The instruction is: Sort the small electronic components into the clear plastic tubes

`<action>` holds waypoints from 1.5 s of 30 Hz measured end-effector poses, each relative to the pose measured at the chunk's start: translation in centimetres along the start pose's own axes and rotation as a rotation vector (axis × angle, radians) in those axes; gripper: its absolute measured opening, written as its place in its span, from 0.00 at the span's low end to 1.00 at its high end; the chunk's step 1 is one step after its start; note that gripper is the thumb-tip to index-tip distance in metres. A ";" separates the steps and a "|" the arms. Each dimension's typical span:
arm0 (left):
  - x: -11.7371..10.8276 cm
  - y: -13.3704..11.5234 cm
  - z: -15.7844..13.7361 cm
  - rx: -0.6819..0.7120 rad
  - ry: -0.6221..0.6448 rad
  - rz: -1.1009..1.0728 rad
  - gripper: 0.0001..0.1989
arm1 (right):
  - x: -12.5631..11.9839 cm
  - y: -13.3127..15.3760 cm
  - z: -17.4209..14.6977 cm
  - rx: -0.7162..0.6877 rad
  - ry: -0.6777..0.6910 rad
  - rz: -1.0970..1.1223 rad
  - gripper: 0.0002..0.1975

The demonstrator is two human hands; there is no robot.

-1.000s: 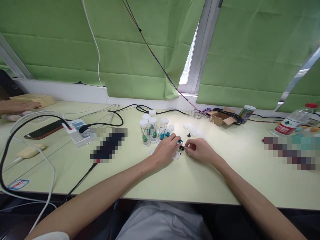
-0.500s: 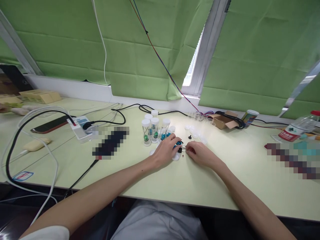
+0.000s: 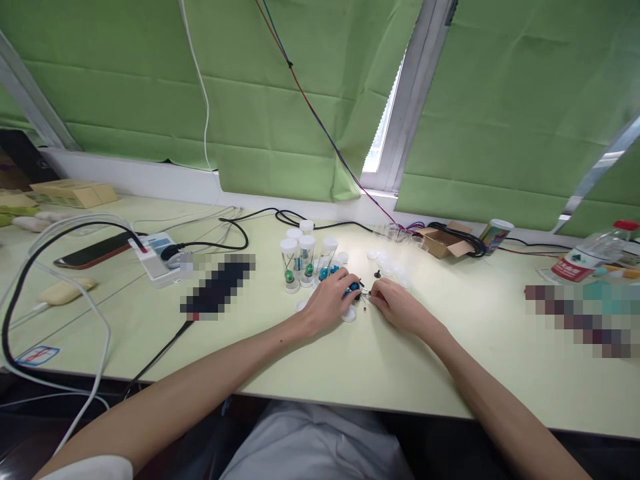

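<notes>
Over the middle of the table, my left hand (image 3: 327, 300) is closed around a small blue part with thin metal wires (image 3: 353, 288); the fingers hide much of it. Facing it from the right, my right hand (image 3: 397, 303) has its fingers pinched together at the wire ends. What sits in that pinch is too small to make out. Behind my left hand stand several clear tubes with white caps (image 3: 307, 253), holding green and blue pieces. White round lids (image 3: 349, 314) lie by my left hand. A small black part (image 3: 377, 273) stands beyond my fingertips, and a tiny brown piece (image 3: 365, 309) lies between the hands.
On the left are a power strip (image 3: 156, 257), looped cables (image 3: 55, 227) and a blurred dark object (image 3: 217, 287). At the back right stand clear cups (image 3: 395, 233), an open cardboard box (image 3: 443, 241) and a can (image 3: 497, 235). A red-capped bottle (image 3: 587, 257) is far right.
The whole view has shifted slightly. My hands stay close together at the blue part, with only slight finger movement.
</notes>
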State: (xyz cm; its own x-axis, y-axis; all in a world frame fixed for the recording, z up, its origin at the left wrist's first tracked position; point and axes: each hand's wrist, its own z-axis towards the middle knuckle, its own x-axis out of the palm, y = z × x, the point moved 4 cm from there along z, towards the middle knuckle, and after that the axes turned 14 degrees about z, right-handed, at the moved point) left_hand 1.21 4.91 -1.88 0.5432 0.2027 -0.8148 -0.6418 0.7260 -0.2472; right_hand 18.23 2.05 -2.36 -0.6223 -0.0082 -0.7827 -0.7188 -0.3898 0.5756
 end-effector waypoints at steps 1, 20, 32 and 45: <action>0.0 0.0 0.0 0.000 -0.001 -0.003 0.08 | 0.0 0.0 0.0 -0.007 -0.004 0.009 0.09; 0.4 0.3 0.0 -0.015 -0.002 -0.015 0.07 | -1.3 0.5 0.4 -0.120 -0.294 0.265 0.07; 0.3 0.2 0.1 -0.014 0.019 -0.020 0.07 | -0.8 -0.2 0.6 -0.087 -0.242 0.226 0.03; 0.3 0.3 0.0 -0.048 0.017 -0.008 0.08 | 1.2 0.6 0.4 -0.128 -0.045 0.132 0.06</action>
State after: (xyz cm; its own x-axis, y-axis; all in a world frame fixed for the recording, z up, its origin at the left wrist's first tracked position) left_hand 1.18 5.24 -2.16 0.5392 0.1856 -0.8215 -0.6629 0.6951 -0.2781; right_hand 16.92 2.20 -2.86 -0.7239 -0.0269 -0.6894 -0.5867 -0.5018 0.6356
